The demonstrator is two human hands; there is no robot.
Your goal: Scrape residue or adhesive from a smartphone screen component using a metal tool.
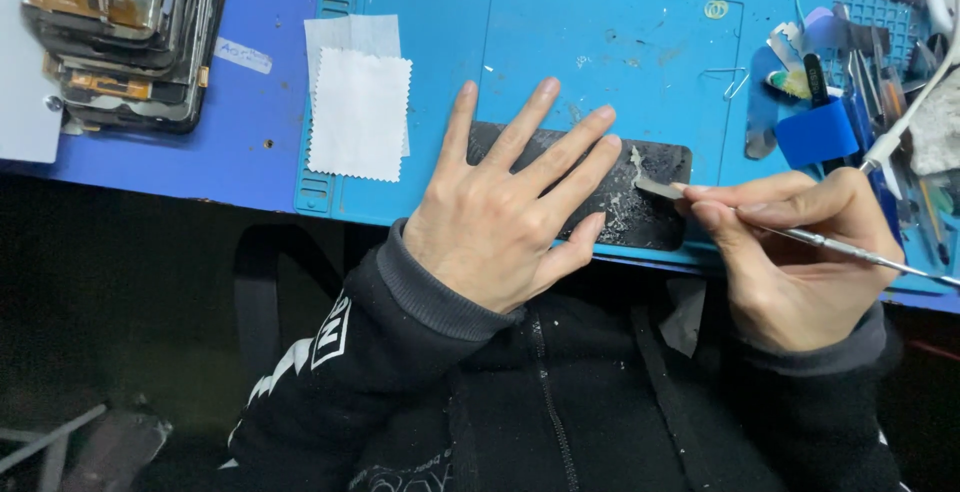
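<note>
My left hand (505, 207) lies flat with its fingers spread on a dark phone screen panel (655, 187) at the front edge of a blue work mat (600, 42). My right hand (800, 247) grips a thin metal scraper tool (845, 248) like a pen. Its flat tip touches the right part of the panel, where grey flakes of residue lie scattered. The left half of the panel is hidden under my left hand.
Two white wipes (358, 102) lie on the mat's left side. A stack of old phone screens (125, 32) stands at the back left. Tweezers, tools, a blue tape roll (818, 132) and a white cable (915, 102) crowd the right edge.
</note>
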